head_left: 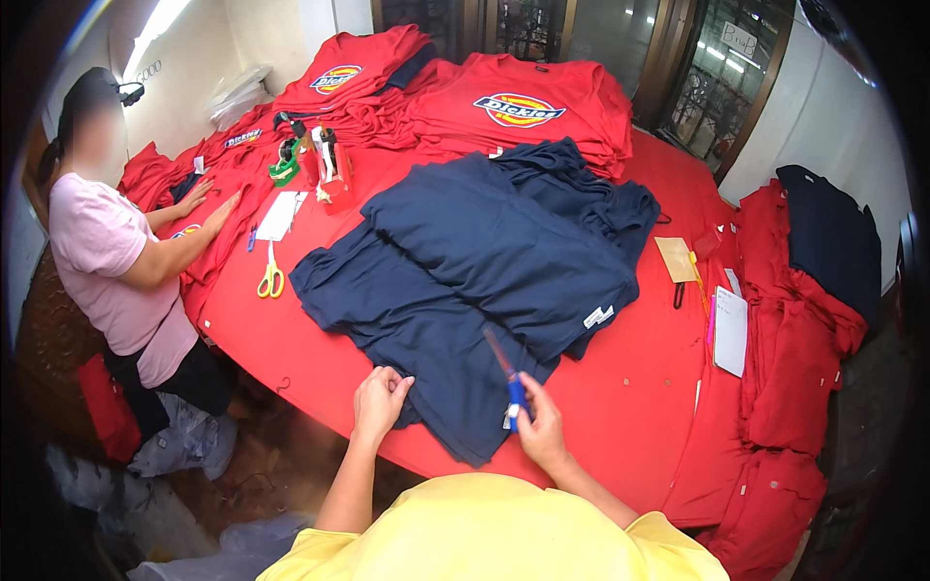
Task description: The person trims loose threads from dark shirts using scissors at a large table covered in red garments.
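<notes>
The navy shirts [504, 232] lie spread across the middle of the tabletop [630, 416], reaching down to its near edge. The right hand [544, 426] has its grip clamped on a blue-handled tool [515, 395], blade pointing over the cloth. The left hand [380, 402] curls at the shirts' border — whether its grip pinches fabric, one cannot tell. Yellow scissors [271, 279] lie toward the left edge; red shirts [552, 97] are piled along the far edge.
</notes>
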`<control>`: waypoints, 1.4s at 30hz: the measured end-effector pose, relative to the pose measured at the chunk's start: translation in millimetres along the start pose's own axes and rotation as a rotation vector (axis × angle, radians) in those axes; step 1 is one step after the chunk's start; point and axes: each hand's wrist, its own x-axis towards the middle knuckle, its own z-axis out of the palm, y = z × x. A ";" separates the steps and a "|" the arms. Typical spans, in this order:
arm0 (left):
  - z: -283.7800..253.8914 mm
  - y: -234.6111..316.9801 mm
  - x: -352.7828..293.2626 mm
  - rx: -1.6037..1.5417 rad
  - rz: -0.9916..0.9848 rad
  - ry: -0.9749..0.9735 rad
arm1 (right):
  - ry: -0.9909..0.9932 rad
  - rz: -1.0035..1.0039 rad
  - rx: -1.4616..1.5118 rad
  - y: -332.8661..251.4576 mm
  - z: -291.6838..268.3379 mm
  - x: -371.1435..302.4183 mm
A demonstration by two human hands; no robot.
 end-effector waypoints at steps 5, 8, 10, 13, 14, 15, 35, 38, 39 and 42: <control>-4.4 -20.7 -0.3 -0.468 -0.237 -0.021 | 0.230 -0.044 -0.163 26.1 -31.3 18.3; -10.2 -19.1 -4.3 -0.992 -0.360 -0.016 | 0.301 0.033 0.057 35.2 -30.4 18.6; -5.9 8.6 -8.3 -1.550 -0.403 0.060 | 0.290 0.034 0.022 36.8 -29.8 16.2; 3.7 35.9 -15.6 -1.811 -0.603 -0.106 | 0.252 -0.002 -0.024 35.3 -29.0 15.7; 1.3 50.0 -19.4 -1.852 -0.715 -0.146 | 0.252 0.013 -0.004 33.6 -29.6 16.6; 2.3 54.5 -20.8 -1.733 -0.661 -0.220 | 0.252 0.028 0.017 30.9 -29.2 16.9; 25.3 12.7 74.3 -1.352 -0.407 -0.584 | 0.273 0.068 0.200 21.9 -30.1 15.4; 14.7 16.2 56.7 -1.153 -0.366 -0.603 | 0.257 0.082 0.260 18.0 -29.3 8.0; 18.8 1.1 51.6 -1.081 -0.346 -0.622 | 0.253 0.088 0.293 16.3 -27.7 4.7; 13.6 10.3 36.1 -1.103 -0.346 -0.580 | 0.200 0.128 0.304 -2.1 -23.5 -9.5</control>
